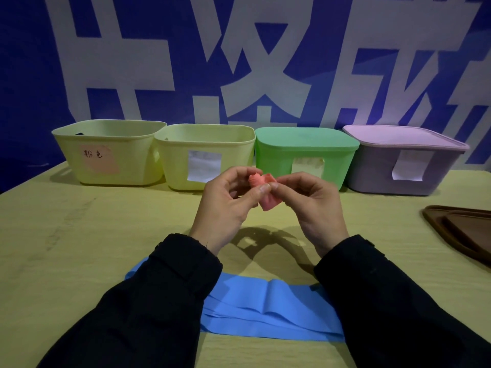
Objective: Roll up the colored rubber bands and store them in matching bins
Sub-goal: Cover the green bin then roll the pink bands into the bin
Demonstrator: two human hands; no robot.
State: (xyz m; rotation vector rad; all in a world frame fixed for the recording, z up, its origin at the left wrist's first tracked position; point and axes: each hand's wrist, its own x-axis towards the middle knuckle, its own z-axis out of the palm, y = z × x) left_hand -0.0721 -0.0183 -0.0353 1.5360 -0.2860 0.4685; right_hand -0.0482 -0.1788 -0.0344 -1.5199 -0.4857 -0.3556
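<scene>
Four bins are standing in a row at the back of the desk [79,235]: a pale yellow bin with a pink label [106,152] at far left, a second pale yellow bin [204,158] touching it, then a green lidded bin [305,155] and a purple lidded bin [403,160]. Only the two yellow ones are standing open. A blue band [265,301] is lying flat and loosely folded near the person, partly under both dark sleeves, and a brown lid [465,229] is resting at the right edge.

Above the desk, the left hand [228,205] and the right hand [313,205] are pinching a small pink band [265,192] between thumbs and fingertips, holding it in the air in front of the second yellow bin. One end is looking rolled while a loose flap is hanging below.

Judging from this, rolling is not quite done, and the main risk is the springy rubber uncoiling if either pinch is easing off, undoing the roll or dropping it onto the desk. The hands are hovering nearer the second yellow bin than the pink-labelled one, so a careless drop could be landing in the wrong bin; that bin's label cannot be read. Sleeves dragging across the blue band could also be pulling it toward the desk edge. Closed lids may be blocking later storage.
</scene>
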